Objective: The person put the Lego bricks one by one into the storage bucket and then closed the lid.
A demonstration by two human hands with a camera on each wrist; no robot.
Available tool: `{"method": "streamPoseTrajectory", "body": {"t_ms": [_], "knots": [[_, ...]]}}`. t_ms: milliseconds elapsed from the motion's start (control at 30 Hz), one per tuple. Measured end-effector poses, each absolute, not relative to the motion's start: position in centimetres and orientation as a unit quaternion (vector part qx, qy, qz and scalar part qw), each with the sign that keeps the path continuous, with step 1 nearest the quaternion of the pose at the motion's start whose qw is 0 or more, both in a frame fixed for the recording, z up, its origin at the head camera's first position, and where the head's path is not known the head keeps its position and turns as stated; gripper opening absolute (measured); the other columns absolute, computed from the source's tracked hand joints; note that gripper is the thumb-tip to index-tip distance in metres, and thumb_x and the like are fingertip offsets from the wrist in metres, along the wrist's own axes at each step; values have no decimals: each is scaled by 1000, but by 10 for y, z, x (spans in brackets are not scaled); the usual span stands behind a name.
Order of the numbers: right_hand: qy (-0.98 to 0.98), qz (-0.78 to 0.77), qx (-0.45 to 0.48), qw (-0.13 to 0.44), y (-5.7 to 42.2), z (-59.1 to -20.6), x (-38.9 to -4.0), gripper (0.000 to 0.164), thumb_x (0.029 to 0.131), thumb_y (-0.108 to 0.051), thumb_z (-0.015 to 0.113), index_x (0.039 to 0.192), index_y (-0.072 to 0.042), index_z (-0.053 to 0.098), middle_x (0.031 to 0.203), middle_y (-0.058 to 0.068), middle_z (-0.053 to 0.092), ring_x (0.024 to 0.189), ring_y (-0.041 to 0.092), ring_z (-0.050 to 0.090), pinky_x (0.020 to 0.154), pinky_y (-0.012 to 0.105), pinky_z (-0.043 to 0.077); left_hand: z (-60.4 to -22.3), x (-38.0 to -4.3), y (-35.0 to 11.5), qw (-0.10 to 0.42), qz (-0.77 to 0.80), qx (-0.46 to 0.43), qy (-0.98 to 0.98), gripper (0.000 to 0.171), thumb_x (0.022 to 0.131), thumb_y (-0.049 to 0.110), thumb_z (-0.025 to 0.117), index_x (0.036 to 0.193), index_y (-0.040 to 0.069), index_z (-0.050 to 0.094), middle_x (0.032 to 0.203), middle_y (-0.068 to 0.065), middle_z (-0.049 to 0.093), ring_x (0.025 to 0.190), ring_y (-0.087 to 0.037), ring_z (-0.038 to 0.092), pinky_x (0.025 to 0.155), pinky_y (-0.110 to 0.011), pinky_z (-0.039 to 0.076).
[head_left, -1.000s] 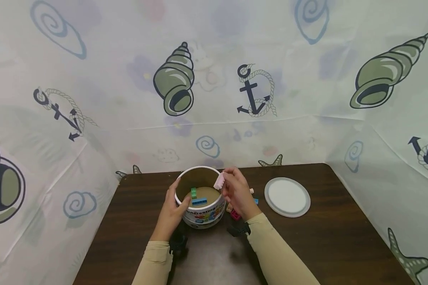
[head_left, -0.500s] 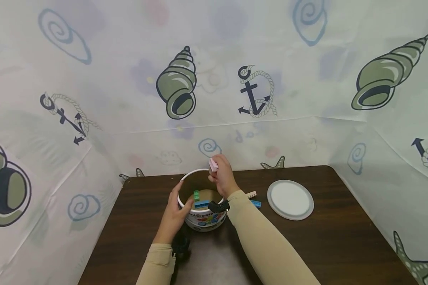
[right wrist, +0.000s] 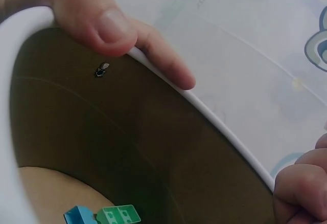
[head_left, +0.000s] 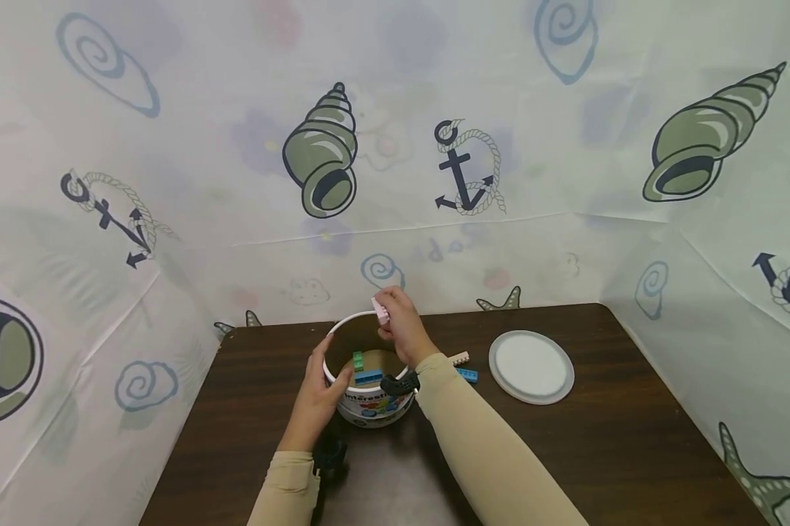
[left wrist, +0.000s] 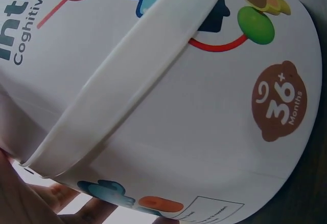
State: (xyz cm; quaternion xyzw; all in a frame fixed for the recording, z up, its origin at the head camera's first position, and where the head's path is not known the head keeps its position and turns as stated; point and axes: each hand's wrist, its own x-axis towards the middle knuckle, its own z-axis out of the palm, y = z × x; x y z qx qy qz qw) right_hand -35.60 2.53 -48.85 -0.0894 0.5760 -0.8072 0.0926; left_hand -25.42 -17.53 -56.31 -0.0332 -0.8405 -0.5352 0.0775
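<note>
A white printed bucket (head_left: pixel 377 408) stands on the table. My left hand (head_left: pixel 316 394) grips its left side, thumb over the rim; the right wrist view shows that thumb (right wrist: pixel 110 27) too. Pinched in my right hand (head_left: pixel 404 325) is a pink toy building block (head_left: pixel 380 312), held above the bucket's far rim. In the right wrist view the curled fingers of my right hand (right wrist: pixel 304 185) appear at the edge, and the block is out of sight. Inside the bucket lie a green block (head_left: pixel 358 361) and a blue block (head_left: pixel 369 377). Printed pictures on the bucket wall (left wrist: pixel 204 111) fill the left wrist view.
Right of the bucket, partly behind my right forearm, lie a pale pink block (head_left: pixel 460 359) and a blue block (head_left: pixel 467 375). Further right a round white lid (head_left: pixel 531 367) rests flat on the dark wooden table (head_left: pixel 631 438). Patterned cloth (head_left: pixel 395 183) encloses the back and sides.
My right hand has moved up and leftward with the pink block, from the bucket's right side to over its far rim. The left hand keeps its grip on the bucket.
</note>
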Motion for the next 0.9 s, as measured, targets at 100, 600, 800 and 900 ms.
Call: {"method": "streamPoseTrajectory", "body": {"t_ms": [100, 600, 800, 900], "knots": [[587, -800, -86, 88, 27, -488, -357, 17, 113, -32, 53, 115, -17, 60, 87, 1, 47, 61, 11, 35, 53, 24, 34, -563, -256, -173, 76, -536, -32, -840, 82, 104, 39, 72, 172, 40, 25, 172, -13, 32, 147, -46, 49, 115, -72, 44], [578, -799, -131, 98, 30, -486, -367, 13, 115, -28, 53, 112, -17, 58, 72, -3, 39, 52, 9, 31, 49, 23, 29, -563, -263, -167, 84, -537, -28, -839, 82, 104, 41, 71, 172, 37, 25, 173, -14, 31, 149, -48, 47, 117, -72, 42], [568, -802, -156, 104, 32, -483, -374, 11, 114, -23, 56, 108, -14, 58, 62, -7, 33, 48, 8, 25, 45, 22, 25, -562, -268, -163, 90, -541, -27, -836, 81, 105, 37, 70, 173, 34, 26, 173, -15, 30, 152, -49, 43, 119, -72, 40], [579, -793, -153, 109, 32, -484, -377, 11, 113, -21, 56, 108, -12, 58, 60, -8, 33, 47, 8, 26, 45, 23, 25, -562, -270, -162, 90, -541, -23, -836, 82, 104, 34, 71, 172, 33, 26, 173, -16, 31, 152, -48, 43, 119, -72, 40]]}}
